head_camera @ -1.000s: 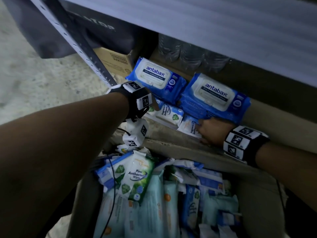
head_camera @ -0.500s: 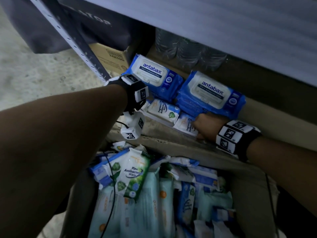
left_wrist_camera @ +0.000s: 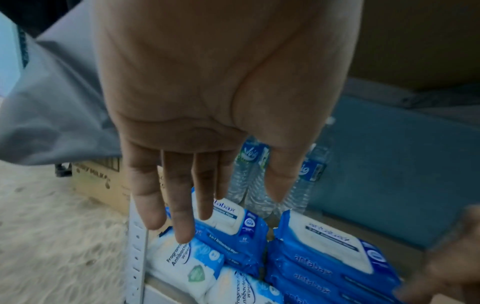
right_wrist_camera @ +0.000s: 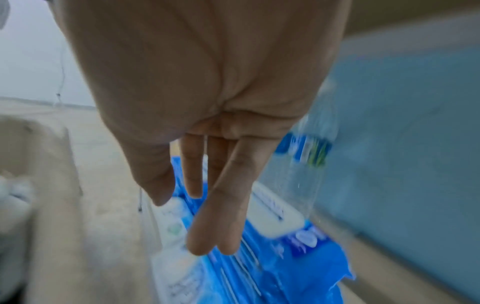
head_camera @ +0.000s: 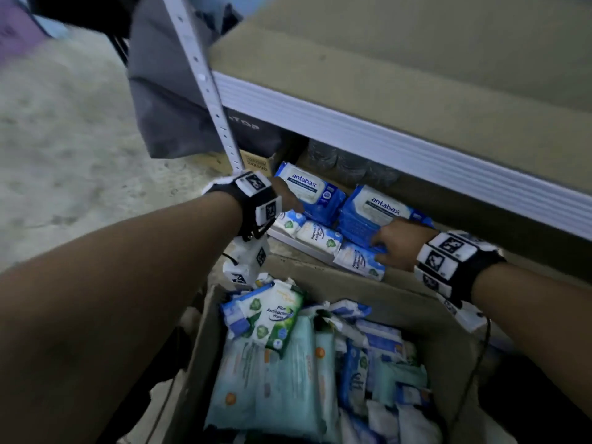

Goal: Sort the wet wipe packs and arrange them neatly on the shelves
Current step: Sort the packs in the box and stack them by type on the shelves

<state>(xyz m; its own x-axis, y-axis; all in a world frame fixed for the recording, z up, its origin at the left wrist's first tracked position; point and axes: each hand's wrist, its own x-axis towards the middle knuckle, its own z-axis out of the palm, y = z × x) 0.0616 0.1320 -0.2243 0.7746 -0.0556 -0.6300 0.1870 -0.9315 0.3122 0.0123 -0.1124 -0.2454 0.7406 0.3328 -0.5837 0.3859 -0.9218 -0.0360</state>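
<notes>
Two blue wipe stacks [head_camera: 371, 209] sit on the low shelf [head_camera: 301, 248], white packs [head_camera: 317, 235] lined up just in front. Left hand [left_wrist_camera: 207, 102] hovers above, fingers straight, gripping nothing. Right hand [head_camera: 400, 243], fingers extended, touches the right stack's front.

We wear a black band on each wrist, and both forearms are bare, with no sleeves in view. White square blocks printed with black coded markers ring the left wrist band [head_camera: 256, 200] and the right wrist band [head_camera: 448, 257]. Under each band hangs a small white marker-tagged unit, and a thin black cable trails from it.
</notes>
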